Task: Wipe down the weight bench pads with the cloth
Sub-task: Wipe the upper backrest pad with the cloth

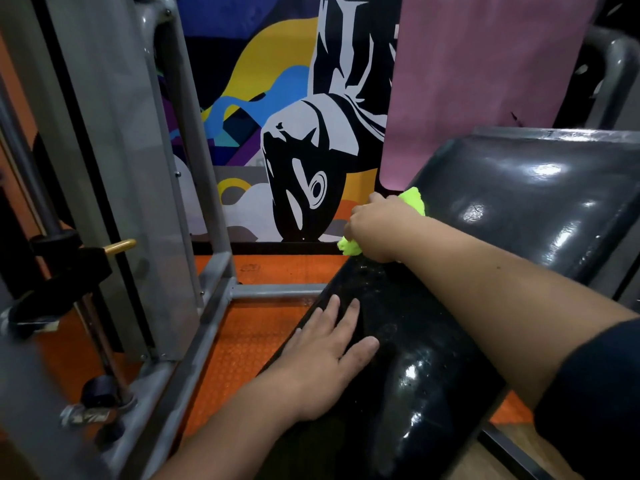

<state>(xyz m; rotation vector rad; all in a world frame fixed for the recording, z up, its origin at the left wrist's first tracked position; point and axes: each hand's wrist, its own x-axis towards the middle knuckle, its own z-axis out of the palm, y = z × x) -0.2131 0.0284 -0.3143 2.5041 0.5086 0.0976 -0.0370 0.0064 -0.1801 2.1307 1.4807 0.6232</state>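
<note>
A glossy black seat pad (408,368) runs from the lower middle toward the far end, and a raised black back pad (540,195) slopes up at the right. My right hand (377,230) grips a neon yellow-green cloth (414,199) and presses it where the two pads meet; more of the cloth pokes out below the hand. My left hand (329,355) lies flat with fingers spread on the seat pad's near left edge, holding nothing.
A grey steel machine frame (214,296) with uprights stands at the left, carrying a black bracket and a brass pin (119,245). Orange textured floor matting (256,327) lies beside the bench. A painted mural wall (298,140) and a pink mat (485,71) rise behind.
</note>
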